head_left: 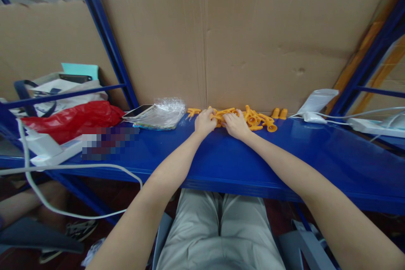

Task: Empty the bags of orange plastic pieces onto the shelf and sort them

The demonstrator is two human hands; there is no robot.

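My left hand [205, 123] is closed, its fingers curled around an orange plastic piece [219, 119] that shows between my two hands. Close beside it, my right hand [236, 125] bends its fingers over the same piece from the other side. Their fingertips are partly hidden. Behind and right of my right hand lies a loose heap of orange plastic parts [253, 120], several with round flared ends. One more orange part [193, 111] rests left of my left hand. Two orange caps [279, 113] stand upright at the heap's right.
A cardboard sheet [247, 46] walls off the back of the blue shelf [228, 160]. Left are a clear plastic bag [169, 114], a phone [139, 111], a red bag [79, 118] and a power strip [60, 152]. White cables [316, 117] lie right. Another person's leg [34, 202] shows lower left.
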